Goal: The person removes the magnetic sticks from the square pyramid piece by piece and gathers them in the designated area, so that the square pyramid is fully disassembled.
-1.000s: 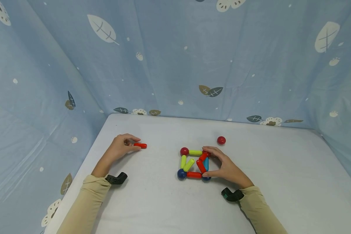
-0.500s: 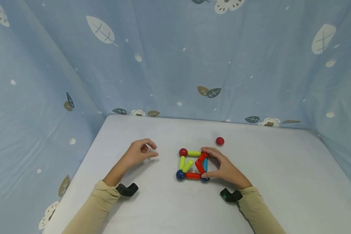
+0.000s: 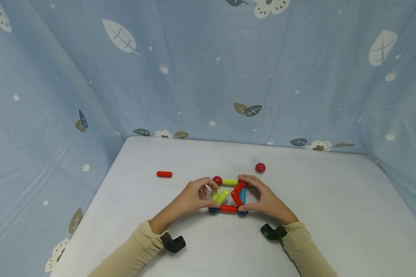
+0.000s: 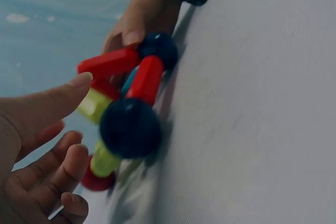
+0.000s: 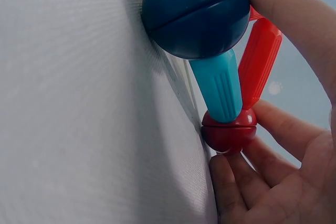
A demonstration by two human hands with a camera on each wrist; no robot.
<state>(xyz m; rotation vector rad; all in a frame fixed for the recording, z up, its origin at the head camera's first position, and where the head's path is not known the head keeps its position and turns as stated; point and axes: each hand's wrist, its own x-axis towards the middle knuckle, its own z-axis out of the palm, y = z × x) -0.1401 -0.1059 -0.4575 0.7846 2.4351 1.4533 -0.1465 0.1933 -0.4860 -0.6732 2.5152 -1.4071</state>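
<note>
A square of magnetic sticks and balls lies on the table. Its blue ball point(image 3: 213, 210) at the near left carries a raised yellow-green stick point(image 3: 223, 196). Two red sticks point(image 3: 236, 199) lean together on the right side, above a light-blue stick point(image 5: 218, 87). My right hand point(image 3: 268, 200) grips that side, thumb on the near blue ball point(image 5: 197, 17), fingers at the far red ball point(image 5: 229, 132). Around the left side comes my left hand point(image 3: 193, 196), thumb and fingers spread; in the left wrist view it seems apart from the large blue ball point(image 4: 130, 129).
A loose red stick point(image 3: 164, 174) lies on the white table point(image 3: 208, 250) to the left. Behind the square, a loose red ball point(image 3: 260, 167) rests toward the right. A blue patterned curtain point(image 3: 194, 77) encloses the back and sides.
My left hand let go of the loose red stick, leaving it on the table, and moved right to the square's left side. My right hand kept its hold.
</note>
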